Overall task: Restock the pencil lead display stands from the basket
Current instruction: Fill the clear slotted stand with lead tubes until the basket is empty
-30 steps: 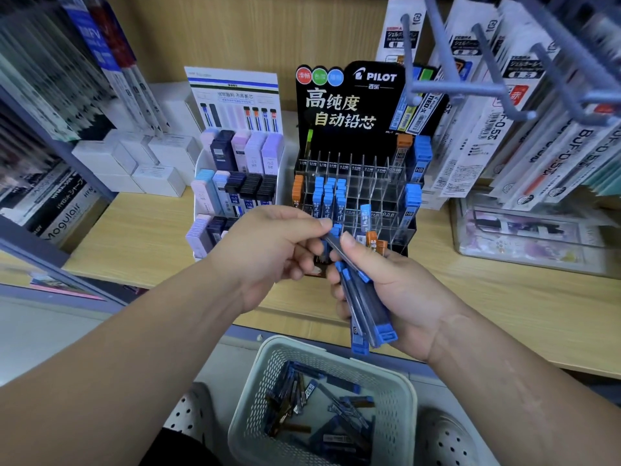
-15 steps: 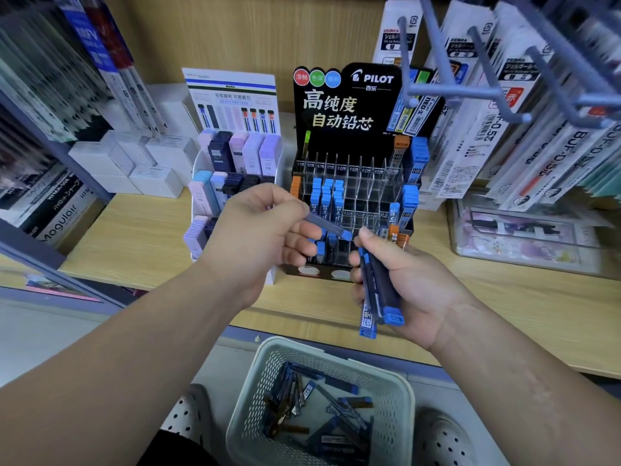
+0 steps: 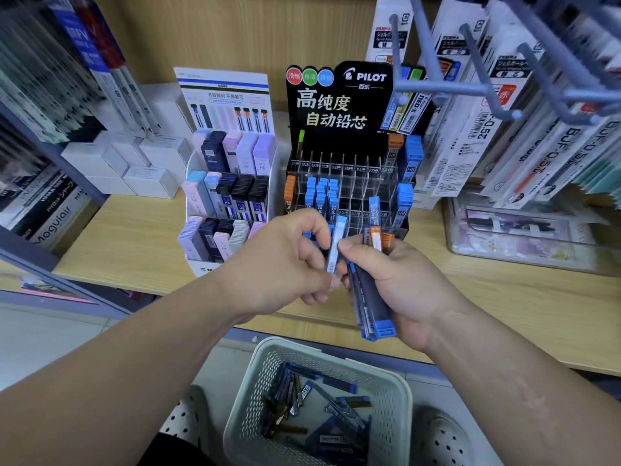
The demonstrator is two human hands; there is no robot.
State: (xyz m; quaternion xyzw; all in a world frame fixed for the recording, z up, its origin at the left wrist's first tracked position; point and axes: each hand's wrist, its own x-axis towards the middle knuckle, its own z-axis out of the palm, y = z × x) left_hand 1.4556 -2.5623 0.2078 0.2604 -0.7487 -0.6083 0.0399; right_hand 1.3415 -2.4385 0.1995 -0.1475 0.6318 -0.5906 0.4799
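1. Head view: the person stands in front of a wooden shelf that carries two stands. A white stand is on the left, and a black stand with clear slots is on the right.
2. The left hand has its fingers curled and pinches a single case with a blue cap. It holds the case roughly upright, just in front of the black stand's lowest row.
3. The right hand is closed round a bundle of cases. Blue caps stick out below the palm and orange caps above it. Its thumb tip touches the single case, so the hands meet at that piece.
4. The basket sits low, near the person and below the shelf edge. Many loose cases lie jumbled inside it.
5. The step in hand looks like sorting: one case has been separated from the bundle and is being read or turned before it is placed.
6. Some blue-capped cases already fill a few left-hand slots, while most of the middle slots look bare. With the basket still well stocked too, the restocking is probably far from done.
7. The next move likely needs the case's grade matched to a slot label. These labels are too small to read here. The case then has to go in upright between the thin dividers without knocking its neighbours.
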